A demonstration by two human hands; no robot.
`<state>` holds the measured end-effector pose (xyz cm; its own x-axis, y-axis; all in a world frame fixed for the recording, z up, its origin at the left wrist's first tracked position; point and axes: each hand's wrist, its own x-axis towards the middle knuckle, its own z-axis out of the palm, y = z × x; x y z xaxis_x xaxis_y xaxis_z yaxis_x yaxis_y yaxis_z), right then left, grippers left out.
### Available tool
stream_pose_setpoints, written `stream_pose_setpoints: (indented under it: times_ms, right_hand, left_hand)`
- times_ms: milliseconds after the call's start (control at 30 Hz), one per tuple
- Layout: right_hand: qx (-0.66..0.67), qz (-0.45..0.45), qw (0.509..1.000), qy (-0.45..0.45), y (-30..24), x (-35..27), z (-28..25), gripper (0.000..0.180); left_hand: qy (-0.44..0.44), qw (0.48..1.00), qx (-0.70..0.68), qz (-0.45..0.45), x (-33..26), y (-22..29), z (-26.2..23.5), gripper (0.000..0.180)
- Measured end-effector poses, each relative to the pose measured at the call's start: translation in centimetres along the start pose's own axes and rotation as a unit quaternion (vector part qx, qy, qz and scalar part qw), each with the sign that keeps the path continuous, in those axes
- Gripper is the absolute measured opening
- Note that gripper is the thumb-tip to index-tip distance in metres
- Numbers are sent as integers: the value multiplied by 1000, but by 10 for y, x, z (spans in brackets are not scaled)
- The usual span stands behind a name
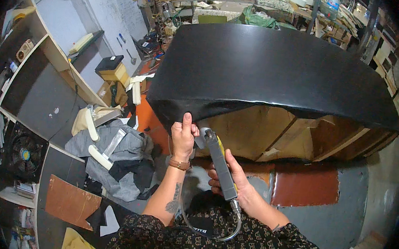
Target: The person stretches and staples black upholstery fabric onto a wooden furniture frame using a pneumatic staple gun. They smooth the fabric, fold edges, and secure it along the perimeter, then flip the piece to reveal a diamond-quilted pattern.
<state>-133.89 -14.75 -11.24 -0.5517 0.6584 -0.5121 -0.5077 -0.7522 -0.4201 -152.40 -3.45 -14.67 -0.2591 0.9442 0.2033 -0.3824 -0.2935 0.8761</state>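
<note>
A large piece of furniture covered in black leather-like material (pixel 271 69) fills the middle of the head view, with its bare wooden frame (pixel 256 129) showing underneath. My left hand (pixel 182 137) pinches the lower edge of the black covering, thumb pressed up against it. My right hand (pixel 233 175) grips a grey pneumatic staple gun (pixel 219 162), its nose pointed up at the covering's edge beside my left thumb. A clear air hose (pixel 209 232) loops down from the gun's handle across my patterned clothing.
Grey fabric and white foam pieces (pixel 112 150) lie heaped at the left on the floor. Wooden shelves (pixel 36 86) with a fan (pixel 23 154) stand at far left. A brown board (pixel 70 202) leans lower left. Red-brown sheets (pixel 306 183) lie under the frame. Cluttered benches stand behind.
</note>
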Motion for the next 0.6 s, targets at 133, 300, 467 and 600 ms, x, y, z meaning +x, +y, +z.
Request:
stream_pose_setpoints:
  times_ms: [133,300,467,600]
  right_hand:
    - [32,41,998,-43,-18,18,0,66]
    - [26,47,998,-18,-38,49,5,55]
    - [28,26,999,-34,-52,68,18,48]
    - [45,29,997,-48,-61,82,20,48]
  left_hand:
    - [35,987,152,37,10,3,9,69]
    - [136,941,305,45,32,2,23,69]
    - [218,873,418,124,42,-19,20,65]
    - [223,875,396,166,51,-39,10,62]
